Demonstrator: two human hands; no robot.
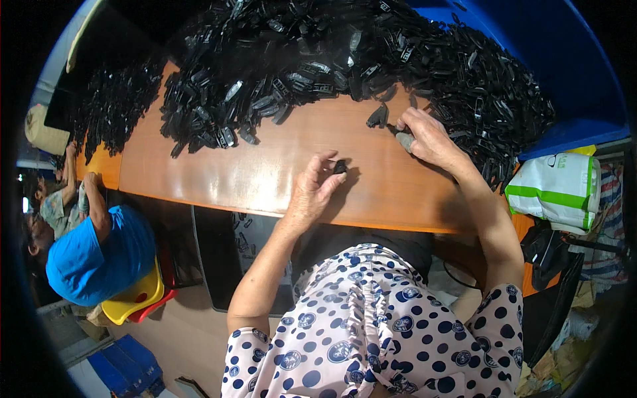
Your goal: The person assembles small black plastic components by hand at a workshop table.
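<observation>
orange-brown wood makes up the worktop (265,166), and its far half is buried under a huge heap of small black plastic parts (345,60) that spills toward a blue bin wall (564,66) on the right. the left hand (317,189) rests on bare wood near the front edge, its fingers (330,179) pinched around one small black piece (340,167). the right hand (428,136) sits at the edge of the heap, fingers closed on what looks like a grey-tipped tool or part (403,140) — i cannot tell which — with a loose black part (377,117) just beside it. judging from the heap, nearly all the work is left; no finished pile shows on the worktop. a white and green sack (557,189) stands off to the right, and another person in a blue shirt (99,255) sits at the left end.
</observation>
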